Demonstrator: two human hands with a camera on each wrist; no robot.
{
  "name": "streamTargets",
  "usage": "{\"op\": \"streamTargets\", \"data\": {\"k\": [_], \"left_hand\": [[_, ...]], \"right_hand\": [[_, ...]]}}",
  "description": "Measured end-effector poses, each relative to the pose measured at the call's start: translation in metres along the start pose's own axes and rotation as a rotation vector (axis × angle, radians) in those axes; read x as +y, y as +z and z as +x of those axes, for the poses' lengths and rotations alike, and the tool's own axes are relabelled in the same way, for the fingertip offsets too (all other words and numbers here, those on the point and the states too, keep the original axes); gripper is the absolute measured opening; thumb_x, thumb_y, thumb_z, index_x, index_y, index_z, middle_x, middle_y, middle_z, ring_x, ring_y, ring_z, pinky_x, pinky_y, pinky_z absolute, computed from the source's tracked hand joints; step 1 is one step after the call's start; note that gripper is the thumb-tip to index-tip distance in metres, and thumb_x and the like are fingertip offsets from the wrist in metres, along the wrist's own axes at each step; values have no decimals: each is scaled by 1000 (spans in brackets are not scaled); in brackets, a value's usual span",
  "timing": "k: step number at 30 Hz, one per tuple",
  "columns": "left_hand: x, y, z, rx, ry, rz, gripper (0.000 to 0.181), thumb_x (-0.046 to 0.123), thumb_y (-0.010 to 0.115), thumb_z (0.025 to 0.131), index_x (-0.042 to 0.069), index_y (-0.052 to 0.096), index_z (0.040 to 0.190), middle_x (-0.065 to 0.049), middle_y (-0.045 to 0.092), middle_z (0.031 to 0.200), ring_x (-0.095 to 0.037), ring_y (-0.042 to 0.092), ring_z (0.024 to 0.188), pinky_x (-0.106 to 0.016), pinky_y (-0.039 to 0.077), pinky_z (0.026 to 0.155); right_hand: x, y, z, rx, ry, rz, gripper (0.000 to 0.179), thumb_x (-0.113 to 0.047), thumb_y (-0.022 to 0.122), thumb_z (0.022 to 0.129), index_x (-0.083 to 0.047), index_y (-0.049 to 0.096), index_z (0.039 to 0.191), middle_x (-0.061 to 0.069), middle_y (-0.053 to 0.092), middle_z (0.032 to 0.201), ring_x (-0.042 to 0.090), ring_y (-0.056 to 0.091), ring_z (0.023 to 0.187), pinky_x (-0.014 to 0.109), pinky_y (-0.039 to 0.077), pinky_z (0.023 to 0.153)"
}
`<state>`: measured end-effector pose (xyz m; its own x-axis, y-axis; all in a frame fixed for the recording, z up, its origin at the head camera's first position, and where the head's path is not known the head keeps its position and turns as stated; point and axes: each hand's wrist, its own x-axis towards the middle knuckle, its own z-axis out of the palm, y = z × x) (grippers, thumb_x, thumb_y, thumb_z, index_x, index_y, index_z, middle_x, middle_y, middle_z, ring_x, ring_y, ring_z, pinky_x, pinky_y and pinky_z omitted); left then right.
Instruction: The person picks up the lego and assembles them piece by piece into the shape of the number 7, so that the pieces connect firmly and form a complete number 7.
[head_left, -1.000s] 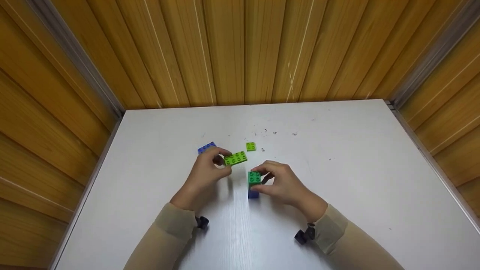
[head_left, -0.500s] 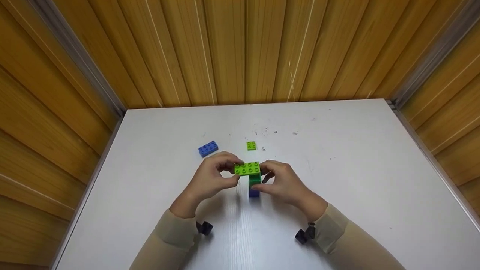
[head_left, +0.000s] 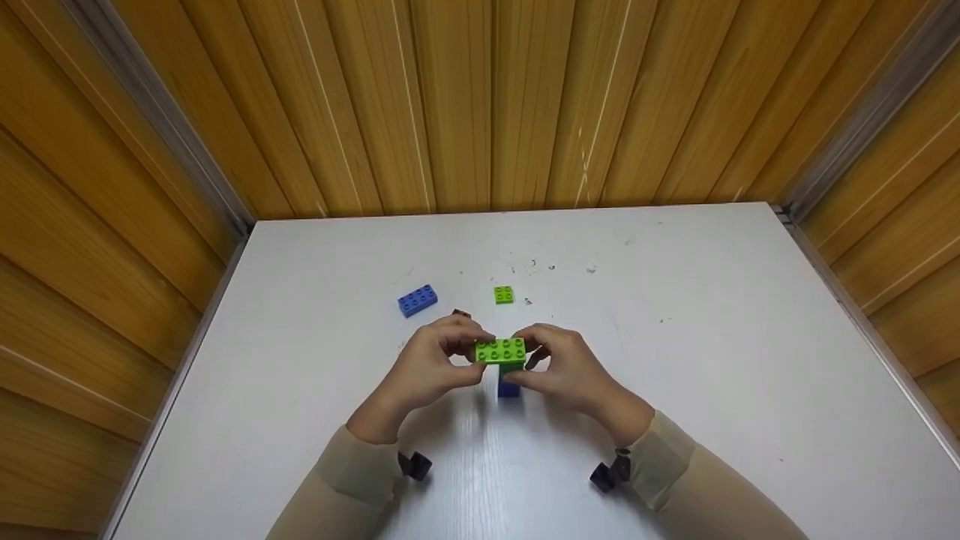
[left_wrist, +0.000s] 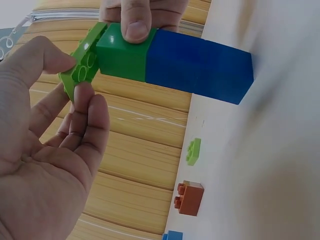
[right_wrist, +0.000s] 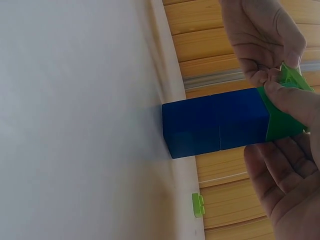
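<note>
My left hand (head_left: pixel 431 367) pinches a flat lime-green building brick (head_left: pixel 500 351) with two rows of studs, by its left end. The brick's other end lies over the top of a small stack, and the rest juts out to the left. That stack is a green brick (left_wrist: pixel 122 55) above blue bricks (left_wrist: pixel 197 65), upright on the white table (head_left: pixel 675 420). With thumb and fingers, my right hand (head_left: pixel 566 367) grips the green brick. In the left wrist view the lime brick looks slightly tilted; whether its studs are fully joined I cannot tell.
A blue brick (head_left: pixel 418 300) lies farther back on the left, and a small lime brick (head_left: pixel 503 295) behind the stack. Just beyond my left hand is a reddish-brown brick (left_wrist: pixel 191 198), mostly hidden in the head view. Wood-panelled walls (head_left: pixel 450 105) enclose the table.
My left hand has carried the lime brick rightward and toward me, onto the stack's top. The reddish-brown brick has come partly into sight. My right hand has stayed on the green brick.
</note>
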<state>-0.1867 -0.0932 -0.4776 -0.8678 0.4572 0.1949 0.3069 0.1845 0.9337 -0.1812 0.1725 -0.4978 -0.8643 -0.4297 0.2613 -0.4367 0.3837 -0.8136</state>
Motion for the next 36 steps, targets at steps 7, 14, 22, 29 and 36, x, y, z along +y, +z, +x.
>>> {"op": "streamTargets", "data": {"k": [7,14,22,29,36], "left_hand": [[1,1,0,2,-8,10,38,-5,81,88,8,86,124,-10,76,120,-18,68,103,-24,63,91],[0,0,-1,1,-10,3,39,-7,80,87,7,86,123,-12,75,119,-17,69,102,-22,62,91],[1,1,0,4,-19,1,38,-6,80,87,7,87,123,-11,76,118,-16,68,100,-21,61,89],[2,1,0,5,-37,19,39,-5,81,87,10,87,123,-8,76,118,-18,67,101,-32,65,92],[1,1,0,-2,-43,38,38,-3,82,89,11,87,123,-7,76,118,-17,66,100,-29,64,90]], "right_hand": [[5,1,-1,8,-8,25,42,-14,98,88,-7,78,124,5,82,118,10,72,103,32,67,89],[8,1,1,-4,-13,58,43,-15,98,88,-9,78,125,4,82,118,11,73,102,33,68,89],[9,-4,1,-20,-49,76,52,-17,99,88,-8,76,134,6,81,127,9,69,108,31,65,89],[10,-7,0,55,-135,141,43,-6,93,92,-6,81,133,13,82,126,6,71,108,27,63,87],[10,-4,0,71,-113,143,36,-6,93,91,-8,85,127,10,85,120,6,73,105,25,61,84]]}}
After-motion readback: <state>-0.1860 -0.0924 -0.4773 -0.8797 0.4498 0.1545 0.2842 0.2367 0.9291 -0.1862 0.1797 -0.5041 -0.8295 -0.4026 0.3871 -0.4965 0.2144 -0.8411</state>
